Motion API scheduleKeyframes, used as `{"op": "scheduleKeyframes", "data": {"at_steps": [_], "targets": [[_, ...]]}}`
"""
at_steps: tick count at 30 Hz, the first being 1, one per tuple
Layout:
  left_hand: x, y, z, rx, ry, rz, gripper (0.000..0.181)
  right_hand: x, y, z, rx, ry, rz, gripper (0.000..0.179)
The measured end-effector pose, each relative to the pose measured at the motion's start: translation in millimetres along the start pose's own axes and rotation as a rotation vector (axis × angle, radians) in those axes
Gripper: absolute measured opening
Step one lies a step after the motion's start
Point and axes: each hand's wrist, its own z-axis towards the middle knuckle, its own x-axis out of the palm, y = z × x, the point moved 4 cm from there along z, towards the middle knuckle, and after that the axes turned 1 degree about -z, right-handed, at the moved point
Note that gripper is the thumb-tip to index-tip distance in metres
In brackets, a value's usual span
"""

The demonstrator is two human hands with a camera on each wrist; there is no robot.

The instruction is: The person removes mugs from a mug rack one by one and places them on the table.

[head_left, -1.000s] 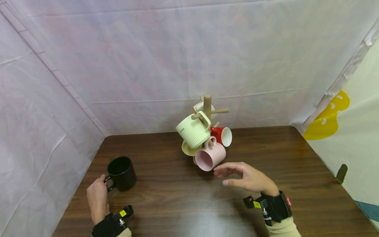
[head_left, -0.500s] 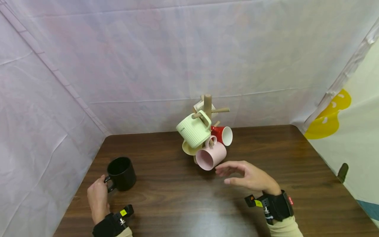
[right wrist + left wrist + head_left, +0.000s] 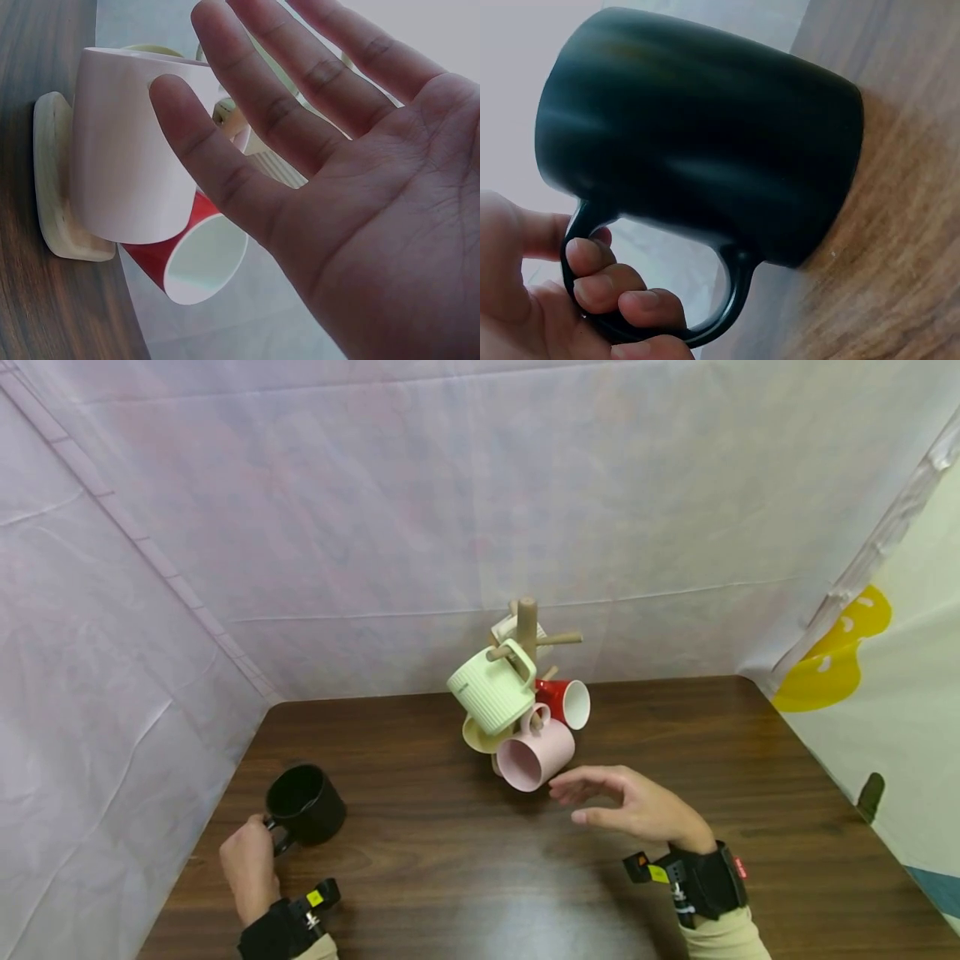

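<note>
My left hand (image 3: 249, 864) grips a black mug (image 3: 315, 818) by its handle, at the left of the table. In the left wrist view its fingers curl through the handle of the mug (image 3: 697, 135). In the head view the mug leans slightly toward the hand. My right hand (image 3: 637, 810) is held with fingers extended and loosely bent, just to the right of a pink mug (image 3: 551, 752). Nothing lies in the right palm (image 3: 390, 217). The pink mug hangs by its handle from a low peg of a wooden mug tree (image 3: 527, 622).
A pale green ribbed mug (image 3: 491, 693), a red mug (image 3: 555, 697), a cream mug (image 3: 480, 739) and a white one (image 3: 506, 628) also hang on the tree. One upper peg (image 3: 562, 638) points right, bare. Behind the brown table (image 3: 405, 860) hangs a pale cloth (image 3: 375, 527).
The black mug, upright before, now tips a little toward my left hand, its handle lower. My right hand has shifted very slightly to the right. The hanging mugs stay in place.
</note>
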Motion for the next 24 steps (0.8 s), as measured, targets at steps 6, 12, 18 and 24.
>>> {"op": "scheduleKeyframes", "data": {"at_steps": [6,12,18,24], "targets": [[-1.0,3.2,-3.1,-0.077,-0.051,-0.049,0.037,-0.7,0.0,-0.6,0.012,-0.003,0.001,0.039],[-1.2,3.4,-2.8,-0.026,-0.086,0.056,0.046,-0.6,-0.4,-0.7,0.009,-0.004,-0.002,0.039],[-2.5,5.9,-1.7,0.027,-0.122,0.144,0.045,-0.5,-2.0,-1.1,0.013,0.0,0.014,0.039],[-3.8,4.0,-2.6,0.049,-0.126,0.2,0.042,-0.2,-4.0,-1.2,0.014,0.005,0.021,0.039]]}}
